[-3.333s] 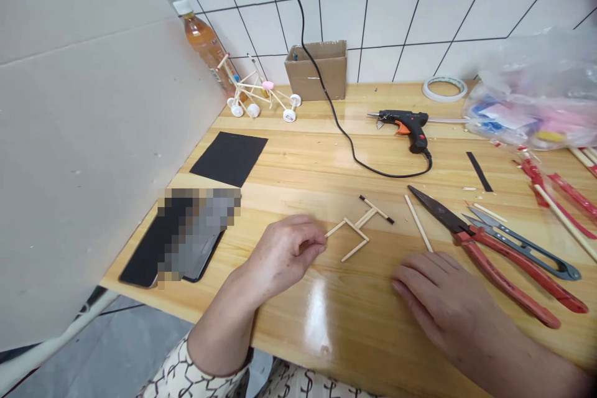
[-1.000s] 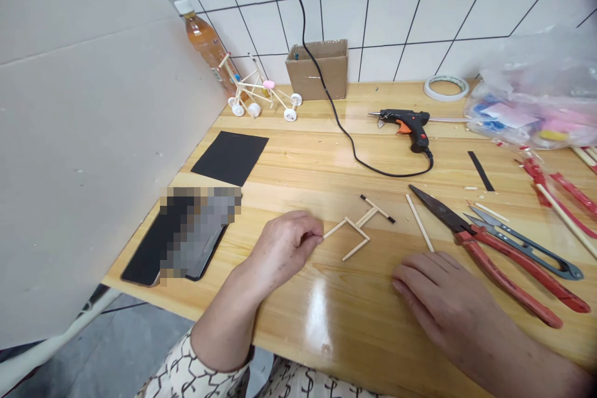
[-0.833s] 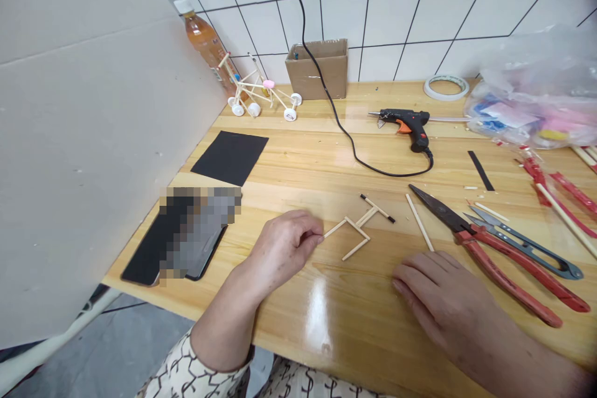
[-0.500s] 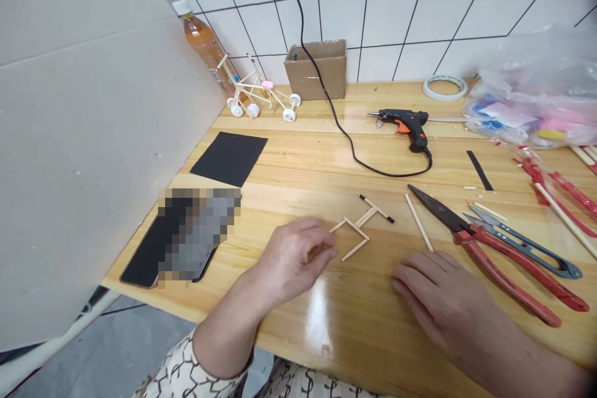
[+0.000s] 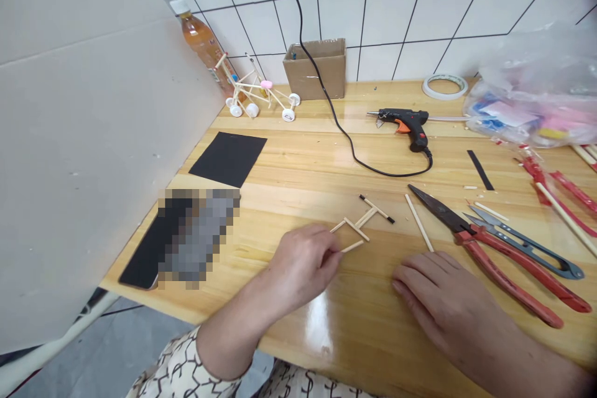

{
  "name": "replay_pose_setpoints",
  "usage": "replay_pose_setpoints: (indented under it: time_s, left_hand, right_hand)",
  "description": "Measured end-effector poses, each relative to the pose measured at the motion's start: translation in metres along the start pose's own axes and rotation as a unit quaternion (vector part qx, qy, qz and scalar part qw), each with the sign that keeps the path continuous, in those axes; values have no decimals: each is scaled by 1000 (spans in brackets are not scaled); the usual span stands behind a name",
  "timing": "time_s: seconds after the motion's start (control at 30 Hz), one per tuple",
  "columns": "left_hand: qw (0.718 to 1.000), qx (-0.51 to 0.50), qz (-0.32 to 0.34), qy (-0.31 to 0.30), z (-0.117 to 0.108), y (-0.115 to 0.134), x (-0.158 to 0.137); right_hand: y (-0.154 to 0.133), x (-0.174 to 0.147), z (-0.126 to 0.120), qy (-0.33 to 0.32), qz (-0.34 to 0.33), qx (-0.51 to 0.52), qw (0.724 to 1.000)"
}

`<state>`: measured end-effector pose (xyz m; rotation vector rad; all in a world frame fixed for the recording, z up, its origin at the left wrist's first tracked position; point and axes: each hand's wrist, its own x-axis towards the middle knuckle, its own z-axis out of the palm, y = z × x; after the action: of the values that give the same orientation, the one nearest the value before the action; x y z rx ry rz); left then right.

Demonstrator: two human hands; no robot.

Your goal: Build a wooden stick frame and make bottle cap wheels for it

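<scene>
My left hand (image 5: 310, 261) is closed, thumb and fingers pinching the near end of a short wooden stick (image 5: 353, 247). Just beyond it lies a small frame of wooden sticks (image 5: 366, 217), its far crosspiece tipped in black at both ends. The pinched stick's far end is slightly apart from this frame. My right hand (image 5: 436, 289) lies palm down on the table, fingers stretched out side by side, with nothing seen in it. A longer loose stick (image 5: 418, 222) ends at its fingers. Red-handled pliers (image 5: 494, 249) lie right beside that hand.
Grey thread snips (image 5: 536, 249) lie beyond the pliers. A glue gun (image 5: 405, 121) trails a black cord. Along the back stand a bottle (image 5: 203, 40), a wheeled stick model (image 5: 252, 90) and a cardboard box (image 5: 317, 71). Black paper (image 5: 228, 158) and phones (image 5: 153, 242) lie left; a plastic bag (image 5: 536, 93) sits right.
My left hand has moved slightly right and closed on the short stick, whose far end has shifted away from the frame toward me. My right hand has stayed in place.
</scene>
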<state>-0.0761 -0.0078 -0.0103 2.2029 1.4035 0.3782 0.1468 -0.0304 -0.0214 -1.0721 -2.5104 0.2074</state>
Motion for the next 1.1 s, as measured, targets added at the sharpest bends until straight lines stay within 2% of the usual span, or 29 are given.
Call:
replay_pose_setpoints:
  time_s: [0.07,0.2,0.33,0.57,0.77,0.93,1.1]
  left_hand:
    - [999,-35,-23,21,-5,-5,-1]
    - [982,-120,-120,78,-15,-18,-2]
    - [971,-159,-173,41,-18,-25,0]
    - [969,-157,-193,5,-16,-27,6]
    - [979,-128,-157,-12,-14,-33,5]
    - [977,-168,-127,-18,-17,-37,3]
    - [972,-204,-115,3,-19,-37,2]
  right_hand:
    - [0,0,0,2,0,5,1000]
    - [0,-2,1,-2,9,9,1000]
    - [0,-2,1,5,-2,5,1000]
    - [0,-3,2,0,0,13,1000]
    - [0,-2,2,-3,-1,3,1000]
    - [0,1,-1,1,-10,3,1000]
    - [1,0,-2,5,-10,3,1000]
